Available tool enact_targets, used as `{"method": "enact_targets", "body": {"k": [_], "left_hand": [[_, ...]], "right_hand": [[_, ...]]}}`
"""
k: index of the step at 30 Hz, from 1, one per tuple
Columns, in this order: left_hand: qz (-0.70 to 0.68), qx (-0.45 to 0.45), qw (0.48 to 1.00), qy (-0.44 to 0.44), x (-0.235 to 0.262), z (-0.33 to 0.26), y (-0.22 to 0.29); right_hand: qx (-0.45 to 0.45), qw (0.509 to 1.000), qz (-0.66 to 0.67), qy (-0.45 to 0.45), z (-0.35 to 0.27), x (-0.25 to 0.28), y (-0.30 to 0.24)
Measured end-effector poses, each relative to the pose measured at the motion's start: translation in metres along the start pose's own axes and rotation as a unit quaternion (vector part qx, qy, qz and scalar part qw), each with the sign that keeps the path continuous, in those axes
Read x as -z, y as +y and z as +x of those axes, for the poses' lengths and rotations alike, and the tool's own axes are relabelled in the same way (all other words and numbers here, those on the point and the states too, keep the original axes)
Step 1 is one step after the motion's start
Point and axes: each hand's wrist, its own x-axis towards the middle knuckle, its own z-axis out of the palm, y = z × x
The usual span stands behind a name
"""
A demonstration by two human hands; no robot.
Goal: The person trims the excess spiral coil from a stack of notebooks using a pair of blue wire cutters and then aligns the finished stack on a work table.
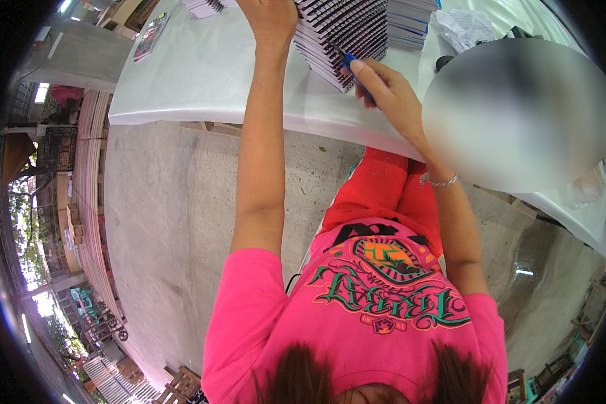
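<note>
A tall stack of spiral-bound notebooks (347, 34) with dark coil bindings and white page edges stands at the table's near side. In my right hand (392, 94) is a pair of blue-handled pliers (349, 60), its dark jaws against the coils on the stack's near right side. The fingers are wrapped round the handles. My left hand (271, 23) is at the stack's left edge, cut off by the top of the picture. Its fingers are out of sight, so whether it grips a notebook does not show.
The stack stands on a table with a white cover (182, 81). Another pile of bound notebooks (407, 23) is behind it on the right, near crumpled clear plastic (463, 28). A colourful printed sheet (151, 38) lies at the far left. A blurred oval hides the right side.
</note>
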Motion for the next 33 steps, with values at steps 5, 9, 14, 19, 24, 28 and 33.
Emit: {"method": "enact_targets", "body": {"k": [5,9,14,19,24,28,33], "left_hand": [[-0.008,-0.023,1.000,-0.001,0.002,0.002,-0.011],[-0.018,-0.008,1.000,0.010,0.000,0.001,-0.011],[-0.025,-0.013,1.000,0.009,0.001,0.002,-0.013],[-0.019,-0.017,1.000,0.004,0.001,0.001,-0.009],[0.004,-0.023,1.000,0.006,0.003,0.001,-0.012],[-0.017,-0.003,1.000,0.009,0.000,0.000,-0.006],[-0.020,-0.009,1.000,0.011,0.000,0.002,-0.009]], "right_hand": [[0.208,0.888,-0.329,0.243,-0.010,-0.022,0.024],[0.221,0.878,-0.344,0.247,-0.008,-0.027,0.033],[0.227,0.856,-0.385,0.261,-0.004,-0.032,0.030],[-0.049,0.998,0.021,-0.019,-0.001,-0.007,0.013],[0.211,0.908,-0.297,0.206,-0.008,-0.019,0.030],[0.226,0.874,-0.356,0.242,-0.011,-0.021,0.037],[0.227,0.866,-0.369,0.249,-0.006,-0.025,0.040]]}}
